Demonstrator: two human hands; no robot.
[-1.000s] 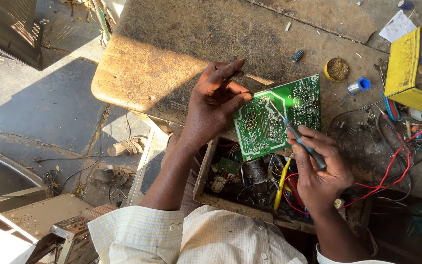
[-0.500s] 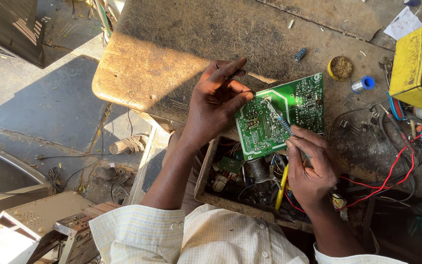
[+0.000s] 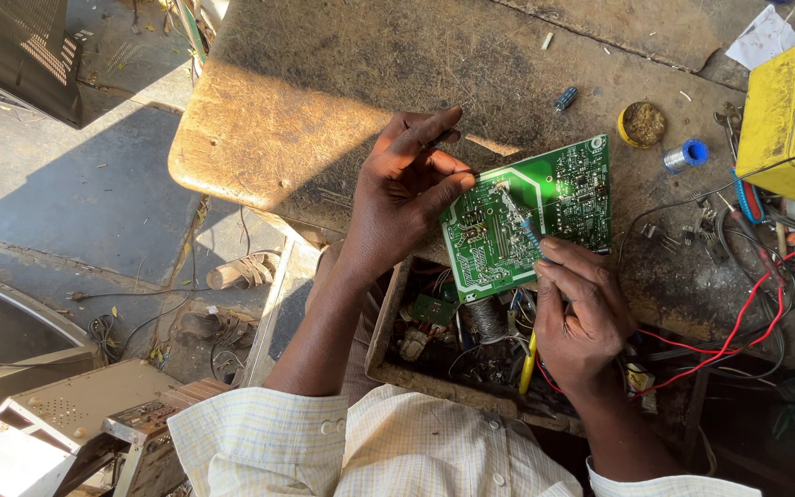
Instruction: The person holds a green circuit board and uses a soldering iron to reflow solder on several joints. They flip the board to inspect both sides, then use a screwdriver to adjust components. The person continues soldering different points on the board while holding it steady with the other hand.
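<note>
**Soldering iron tip on a green circuit board**

The left hand point(image 3: 407, 198) pinches the left edge of the green circuit board point(image 3: 531, 216), fingers clamped on it, tilting it over the worn surface point(image 3: 324, 92). The right hand point(image 3: 577, 313), at 5 o'clock from the board, has its fingers closed around a soldering iron point(image 3: 519, 221) whose tip touches the board's middle. At 2 o'clock lie a round flux tin point(image 3: 642, 123) and a blue solder spool point(image 3: 685, 156); a yellow box point(image 3: 789, 124) stands at 3 o'clock.
</note>
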